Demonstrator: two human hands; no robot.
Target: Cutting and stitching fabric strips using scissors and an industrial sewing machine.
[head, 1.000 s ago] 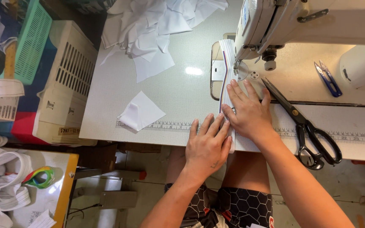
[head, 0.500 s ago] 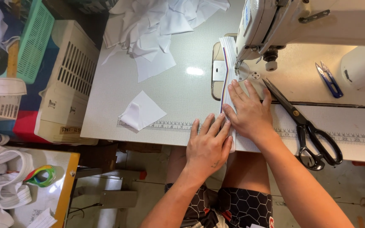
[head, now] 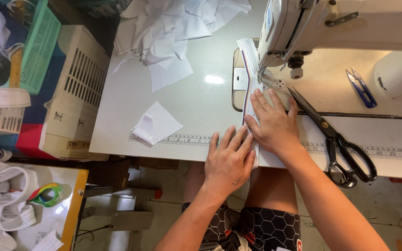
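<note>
**Head view: both hands flat on the strip at the needle**

Head view shows the left hand lying open and flat, fingers spread, pressing the near end of a white strip of fabric against the near edge of the table. The right hand is also open and flat, just beyond and touching the left, its fingertips pointing toward the foot of the sewing machine. Neither hand grips anything; both only press down.

The strip runs from the hands away under the machine's head and out past it on the far side, with a coloured line along its left edge.

Compared with the earlier pictures, hardly anything has changed: both hands keep the same pose and place, and the strip has not visibly advanced, so the feeding looks paused or very slow.

Black scissors lie just right of the right hand, small blue snips farther right. A folded white piece and a heap of white scraps lie to the left.
</note>
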